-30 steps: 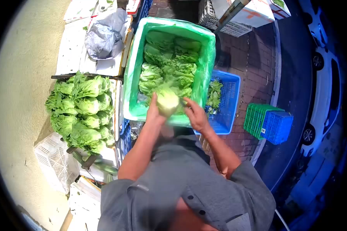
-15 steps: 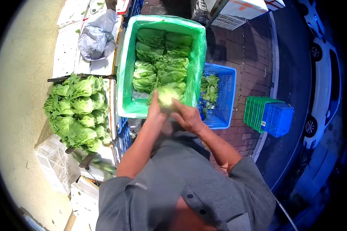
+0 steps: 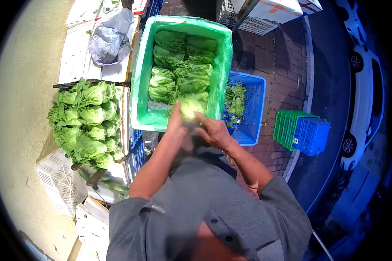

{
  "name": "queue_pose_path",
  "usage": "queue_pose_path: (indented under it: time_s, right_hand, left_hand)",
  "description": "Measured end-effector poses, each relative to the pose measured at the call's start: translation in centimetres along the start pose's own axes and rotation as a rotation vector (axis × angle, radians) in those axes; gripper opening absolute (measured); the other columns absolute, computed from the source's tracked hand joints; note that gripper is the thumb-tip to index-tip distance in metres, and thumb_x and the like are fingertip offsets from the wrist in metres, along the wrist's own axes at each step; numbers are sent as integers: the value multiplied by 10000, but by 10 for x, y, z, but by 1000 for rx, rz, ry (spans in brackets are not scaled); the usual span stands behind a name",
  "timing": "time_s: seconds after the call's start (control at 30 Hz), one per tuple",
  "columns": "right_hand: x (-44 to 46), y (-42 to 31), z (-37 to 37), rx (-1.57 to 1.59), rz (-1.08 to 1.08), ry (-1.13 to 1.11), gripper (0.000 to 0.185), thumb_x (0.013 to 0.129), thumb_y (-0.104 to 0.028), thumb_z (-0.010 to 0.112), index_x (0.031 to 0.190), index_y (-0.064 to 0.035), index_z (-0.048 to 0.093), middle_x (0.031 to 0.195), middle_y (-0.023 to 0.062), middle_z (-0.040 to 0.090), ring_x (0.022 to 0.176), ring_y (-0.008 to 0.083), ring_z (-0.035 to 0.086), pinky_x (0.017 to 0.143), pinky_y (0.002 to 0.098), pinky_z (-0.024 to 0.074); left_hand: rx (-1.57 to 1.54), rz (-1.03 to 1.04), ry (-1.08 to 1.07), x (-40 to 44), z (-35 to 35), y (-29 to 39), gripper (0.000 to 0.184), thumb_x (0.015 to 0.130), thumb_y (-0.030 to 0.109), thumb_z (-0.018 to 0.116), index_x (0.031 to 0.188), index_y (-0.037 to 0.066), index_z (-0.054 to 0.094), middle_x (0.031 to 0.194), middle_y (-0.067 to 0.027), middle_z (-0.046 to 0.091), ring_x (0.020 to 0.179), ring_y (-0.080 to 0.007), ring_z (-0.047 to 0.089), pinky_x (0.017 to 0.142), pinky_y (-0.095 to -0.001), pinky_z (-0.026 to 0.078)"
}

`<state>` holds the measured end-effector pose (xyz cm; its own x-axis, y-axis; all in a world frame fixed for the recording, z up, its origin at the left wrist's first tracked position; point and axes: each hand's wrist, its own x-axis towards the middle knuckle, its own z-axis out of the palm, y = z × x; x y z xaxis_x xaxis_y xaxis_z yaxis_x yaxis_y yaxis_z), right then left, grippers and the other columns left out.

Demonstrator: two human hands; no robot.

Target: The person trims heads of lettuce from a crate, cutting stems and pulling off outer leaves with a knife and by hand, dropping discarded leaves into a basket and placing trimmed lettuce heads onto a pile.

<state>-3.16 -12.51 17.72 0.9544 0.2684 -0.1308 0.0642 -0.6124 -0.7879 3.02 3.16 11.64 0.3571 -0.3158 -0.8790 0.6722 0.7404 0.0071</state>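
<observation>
Between my two hands is a pale green lettuce head [image 3: 190, 107], over the near end of a crate lined with green plastic [image 3: 137, 87]. My left hand [image 3: 176, 121] grips its left side, thumb along the leaves. On the lower right, my right hand [image 3: 215, 133] has its fingers bent in against the base of the same head. Some blur hides the exact fingertip contact. Rows of lettuce [image 3: 183, 65] lie packed inside the lined crate, beyond the held one.
Left of me, a pile of lettuce [image 3: 89, 122] sits beside a white perforated crate [image 3: 63, 182]. A blue crate [image 3: 259, 108] with loose leaves stands to the right. Further right are stacked green and blue crates [image 3: 295, 130] near the kerb. A crumpled plastic bag [image 3: 111, 37] lies upper left.
Both hands stay on the lettuce head in nearly the same pose. The whole view has shifted slightly; nothing has been let go or taken up.
</observation>
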Motion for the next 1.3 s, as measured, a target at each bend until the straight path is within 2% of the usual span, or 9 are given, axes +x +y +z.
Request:
queue_pose_path:
  time_s: [0.17,0.47,0.57,0.77,0.83,1.0,1.1,1.13,1.3]
  right_hand:
    - [-1,7,1,25,-54,32,578,851,-221,713,1376,-96,505,1044,162,681,900,364,663,760,410,536]
    - [5,16,-12,-135,-130,-5,496,810,-217,748,1271,-154,576,920,119,682,802,323,670,659,403,531]
    - [5,24,-10,-116,-137,-26,501,805,-215,751,1271,-154,578,909,114,680,786,325,667,645,400,530]
    - [6,31,-8,-44,-147,-31,508,825,-222,739,1295,-144,561,939,128,680,817,339,663,686,405,529]
    - [7,21,-11,-43,-110,-50,506,850,-238,716,1315,-141,542,964,135,681,846,348,663,710,409,528]
    - [0,25,-3,-92,-15,-89,516,906,-292,654,1372,-132,499,1025,146,683,910,358,664,751,408,529]
    - [2,24,-3,-46,-62,-28,511,902,-287,663,1363,-132,507,1002,145,684,866,366,660,725,421,522]
    - [3,23,-3,-31,-80,-6,509,900,-286,665,1360,-132,509,994,145,684,851,369,658,716,426,520]
    - [4,32,-5,-38,-135,24,465,892,-268,671,1320,-139,547,904,129,674,789,348,653,663,420,506]
  left_hand:
    - [40,6,11,5,-4,-1,522,1009,484,466,1261,30,519,1152,-150,620,1013,-307,624,881,-465,538]
    - [63,-65,96,-3,5,-5,535,1006,507,452,1284,55,523,1182,-134,624,1018,-302,635,886,-466,530]
    - [59,-93,38,4,-3,-5,526,1007,506,448,1286,67,525,1183,-134,624,1033,-303,629,902,-477,520]
    - [92,-118,52,6,-3,-6,535,999,512,463,1262,53,542,1143,-123,643,1007,-298,639,896,-470,528]
    - [128,-65,22,18,-14,-4,528,1000,511,462,1254,57,549,1133,-121,650,991,-294,646,884,-466,537]
    - [28,-111,12,29,-15,-8,498,1006,490,463,1224,55,570,1109,-124,664,960,-280,658,851,-463,554]
    - [39,-117,31,26,-16,-3,481,1012,483,452,1208,61,575,1090,-115,668,943,-272,660,832,-469,562]
    - [29,-107,25,24,-13,-3,491,1012,496,440,1205,66,577,1069,-105,674,917,-266,665,788,-457,575]
    - [66,-150,32,18,-9,-5,503,1010,508,437,1200,64,578,1091,-111,660,932,-272,651,812,-442,565]
